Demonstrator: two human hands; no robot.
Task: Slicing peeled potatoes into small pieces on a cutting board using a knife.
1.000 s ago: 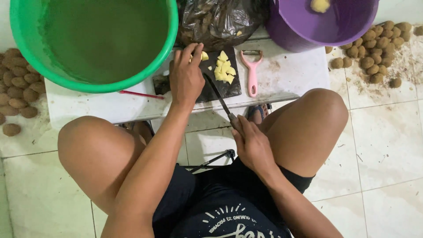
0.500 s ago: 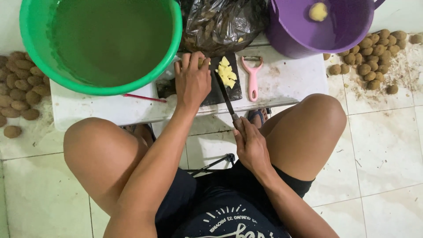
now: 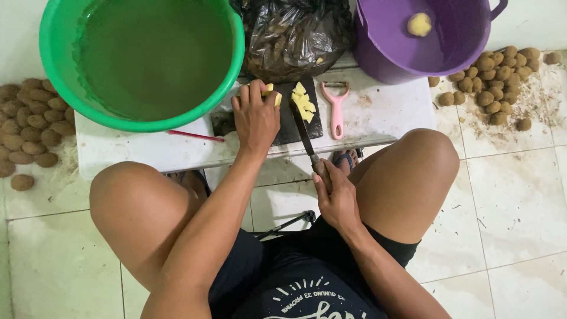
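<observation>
Left hand (image 3: pixel 255 117) arched, palm down, pressing peeled potato (image 3: pixel 270 94), mostly hidden beneath. Right hand (image 3: pixel 336 201) fisted around knife (image 3: pixel 304 133) handle, handle concealed.

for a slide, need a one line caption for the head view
Left hand steadies a peeled potato on a dark board while right hand holds a knife.

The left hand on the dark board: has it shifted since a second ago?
Yes, slightly. The left hand has slid left along the dark cutting board, away from the pink peeler, opening a gap to the cut yellow pieces.
</observation>
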